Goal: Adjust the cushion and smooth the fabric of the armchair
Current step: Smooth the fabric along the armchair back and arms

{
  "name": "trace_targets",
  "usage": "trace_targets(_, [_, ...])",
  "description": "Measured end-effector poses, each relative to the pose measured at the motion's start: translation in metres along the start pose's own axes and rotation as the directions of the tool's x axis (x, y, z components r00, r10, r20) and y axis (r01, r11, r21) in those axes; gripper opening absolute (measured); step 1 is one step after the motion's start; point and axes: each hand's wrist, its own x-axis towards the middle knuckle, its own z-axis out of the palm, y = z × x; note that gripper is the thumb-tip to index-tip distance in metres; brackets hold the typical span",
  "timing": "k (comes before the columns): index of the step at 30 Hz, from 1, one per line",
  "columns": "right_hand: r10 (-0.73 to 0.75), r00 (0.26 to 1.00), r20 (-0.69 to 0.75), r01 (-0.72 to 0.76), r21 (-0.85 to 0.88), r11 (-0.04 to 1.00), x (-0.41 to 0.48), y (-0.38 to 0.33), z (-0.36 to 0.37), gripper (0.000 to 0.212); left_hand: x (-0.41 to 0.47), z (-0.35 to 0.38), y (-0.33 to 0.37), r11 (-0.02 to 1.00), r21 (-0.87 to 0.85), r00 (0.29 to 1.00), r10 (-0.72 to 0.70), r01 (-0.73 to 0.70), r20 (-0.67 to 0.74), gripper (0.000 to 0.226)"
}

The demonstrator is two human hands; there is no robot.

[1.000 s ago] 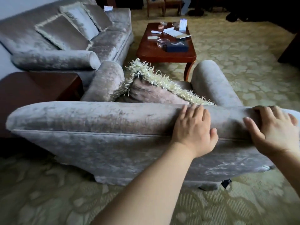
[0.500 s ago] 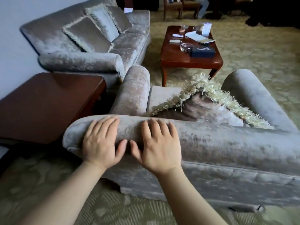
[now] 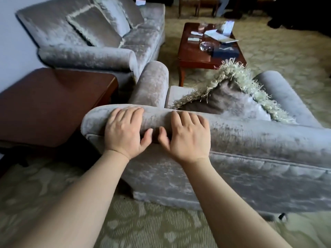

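Our left hand [image 3: 123, 133] and right hand [image 3: 188, 135] now side by side, slid to left end of armchair [image 3: 250, 140] backrest, palms flat, gripping nothing; smoothing nearly across, cushion [image 3: 232, 99] still crooked.

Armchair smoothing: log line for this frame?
phase: smoothing backrest top | left hand: flat on armchair back, left end | right hand: flat beside it, apart | fringed cushion: tilted on seat, untouched

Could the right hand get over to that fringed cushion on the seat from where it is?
Probably yes. The right hand lies flat on top of the armchair's backrest, and the cushion leans just beyond that top edge, up and to the right. Nothing stands between them; the hand is empty.
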Motion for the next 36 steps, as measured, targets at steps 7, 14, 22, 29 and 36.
trace_targets(7, [-0.185,0.970,0.156,0.169,0.114,0.979,-0.019,0.031,-0.023,0.060,0.000,-0.009,0.015,0.983,-0.093,0.987,-0.151,0.156,0.055,0.063])
trace_targets(14, [-0.051,0.982,0.180,0.082,-0.167,0.983,-0.067,0.241,-0.088,0.064,0.024,-0.004,0.198,0.980,-0.192,0.999,0.041,-0.042,-0.012,0.057])
trace_targets(22, [0.007,0.995,-0.098,-0.019,-0.121,0.992,-0.124,0.376,-0.102,0.056,0.054,0.029,0.416,0.983,-0.181,0.983,0.011,0.023,0.182,0.049])
trace_targets(29, [-0.048,0.982,-0.181,0.034,-0.081,0.996,-0.104,0.401,-0.108,0.050,0.075,0.032,0.437,0.993,-0.109,0.989,-0.024,0.040,0.147,0.046])
trace_targets(36, [0.013,0.978,-0.209,-0.028,-0.068,0.997,-0.095,0.411,-0.096,0.040,0.080,0.044,0.440,0.996,-0.086,0.997,0.007,0.001,0.083,0.050])
